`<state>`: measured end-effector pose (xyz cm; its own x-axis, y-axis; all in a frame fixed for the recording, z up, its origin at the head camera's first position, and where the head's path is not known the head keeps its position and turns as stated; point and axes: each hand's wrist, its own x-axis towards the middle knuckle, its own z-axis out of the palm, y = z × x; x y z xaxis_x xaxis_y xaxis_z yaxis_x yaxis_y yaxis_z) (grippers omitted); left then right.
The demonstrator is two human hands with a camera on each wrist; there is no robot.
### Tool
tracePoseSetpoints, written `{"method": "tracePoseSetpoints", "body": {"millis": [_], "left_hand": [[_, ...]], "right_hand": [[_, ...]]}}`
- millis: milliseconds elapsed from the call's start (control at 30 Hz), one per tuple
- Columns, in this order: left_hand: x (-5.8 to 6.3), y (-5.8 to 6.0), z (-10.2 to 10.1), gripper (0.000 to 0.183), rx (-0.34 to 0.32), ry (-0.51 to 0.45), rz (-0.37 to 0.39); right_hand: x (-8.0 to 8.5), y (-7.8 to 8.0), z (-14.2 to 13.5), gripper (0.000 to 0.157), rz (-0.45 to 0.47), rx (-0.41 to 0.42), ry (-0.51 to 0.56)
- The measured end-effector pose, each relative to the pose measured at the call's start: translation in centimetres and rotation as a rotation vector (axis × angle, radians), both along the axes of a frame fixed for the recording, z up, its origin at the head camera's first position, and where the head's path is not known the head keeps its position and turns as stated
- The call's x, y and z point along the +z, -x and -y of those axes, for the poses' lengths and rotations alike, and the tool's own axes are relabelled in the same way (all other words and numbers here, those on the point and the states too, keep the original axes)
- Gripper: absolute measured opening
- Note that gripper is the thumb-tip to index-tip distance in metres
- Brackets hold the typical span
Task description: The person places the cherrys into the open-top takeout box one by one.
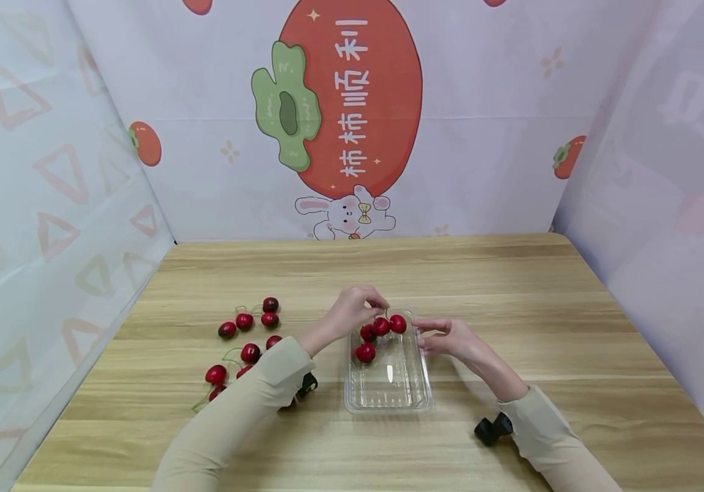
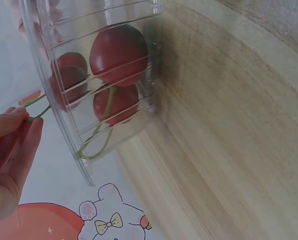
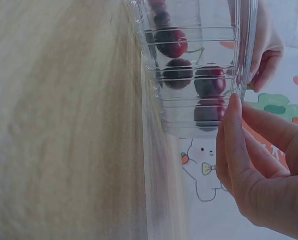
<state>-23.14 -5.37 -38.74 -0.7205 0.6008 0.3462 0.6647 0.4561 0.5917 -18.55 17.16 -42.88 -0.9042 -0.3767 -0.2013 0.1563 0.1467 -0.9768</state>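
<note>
My left hand [image 1: 352, 309] is over the far left part of a clear plastic container [image 1: 389, 400]. Its thumb and fingertips pinch green stems [image 2: 39, 116], whose pair of cherries [image 1: 389, 324] hangs at the container's far end. Two more cherries, one at the near left [image 1: 366, 352], lie inside along the left wall. At the right side, my right hand [image 1: 450, 339] pinches the container's rim between thumb and fingers. Through the clear wall, the right wrist view shows cherries [image 3: 210, 80] close to these fingertips.
Left of the container, several loose cherries with stems [image 1: 244, 321] lie on the wooden table [image 1: 481, 273], some partly hidden by my left sleeve [image 1: 247, 403]. Black wrist devices [image 1: 493, 429] sit below both forearms. A printed cloth wall [image 1: 481, 137] rises behind the table.
</note>
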Motion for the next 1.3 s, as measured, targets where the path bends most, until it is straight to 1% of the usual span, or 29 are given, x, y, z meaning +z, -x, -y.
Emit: {"method": "tracePoseSetpoints", "body": {"millis": [133,267,367,500,700,1133,1300], "left_hand": [[-0.3,0.2,0.0,0.011,-0.017,0.02,0.003],[-0.5,0.3,-0.1,0.012,-0.024,0.039,0.034],[-0.4,0.2,-0.1,0.012,-0.019,0.062,0.068],[-0.3,0.2,-0.2,0.012,-0.009,0.095,0.086],[-0.6,0.3,-0.3,0.013,0.004,0.135,0.088],[-1.1,0.5,-0.2,0.014,-0.004,0.159,0.079],[-1.2,0.6,-0.1,0.014,-0.009,0.165,0.09]], "right_hand": [[0.0,0.0,0.0,0.05,-0.003,0.005,0.004],[0.0,0.0,0.0,0.049,0.001,-0.002,-0.001],[0.0,0.0,0.0,0.049,-0.002,-0.006,-0.01],[0.0,0.0,-0.1,0.049,-0.009,-0.007,-0.018],[0.1,0.0,0.0,0.049,-0.002,-0.011,-0.01],[0.1,0.1,0.0,0.05,0.003,-0.003,0.011],[0.0,0.1,0.0,0.05,0.002,-0.005,0.01]]}}
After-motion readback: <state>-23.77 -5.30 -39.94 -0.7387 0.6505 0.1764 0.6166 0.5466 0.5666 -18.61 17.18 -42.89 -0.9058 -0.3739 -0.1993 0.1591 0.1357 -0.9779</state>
